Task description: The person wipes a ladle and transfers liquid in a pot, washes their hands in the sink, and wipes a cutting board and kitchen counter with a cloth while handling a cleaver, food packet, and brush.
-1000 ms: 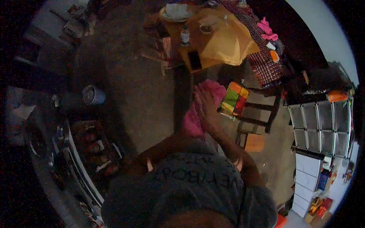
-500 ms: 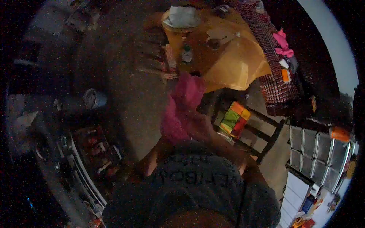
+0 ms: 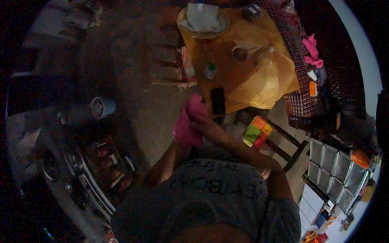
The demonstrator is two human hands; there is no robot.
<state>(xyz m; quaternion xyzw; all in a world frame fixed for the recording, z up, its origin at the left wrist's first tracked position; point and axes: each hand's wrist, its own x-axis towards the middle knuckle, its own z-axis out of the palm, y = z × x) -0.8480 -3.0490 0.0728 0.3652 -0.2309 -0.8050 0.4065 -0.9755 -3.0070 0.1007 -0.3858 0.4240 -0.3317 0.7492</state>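
A bunched pink cloth [image 3: 188, 126] is held in front of my body, near the front corner of the table. My right hand [image 3: 197, 119] reaches across from the right and grips the cloth, its fingers pressed into the folds. The cloth covers my left hand, whose fingers are hidden; only the left forearm [image 3: 169, 158] shows below it. Just beyond the cloth, a dark flat rectangular object [image 3: 218, 101] lies on the table's corner.
The table [image 3: 202, 52] with a yellow cover bears a bowl with white material [image 3: 204, 20], a green-capped bottle [image 3: 210, 71] and crumpled sheeting. A chair [image 3: 288, 156] with a colourful patchwork pad [image 3: 257, 132] stands at right. A bucket [image 3: 102, 107] and shelves of items are at left.
The pink cloth has moved left and closer to my body. My right hand, earlier spread flat over it, now has its fingers closed on it. The view has shifted, uncovering the dark rectangular object again.
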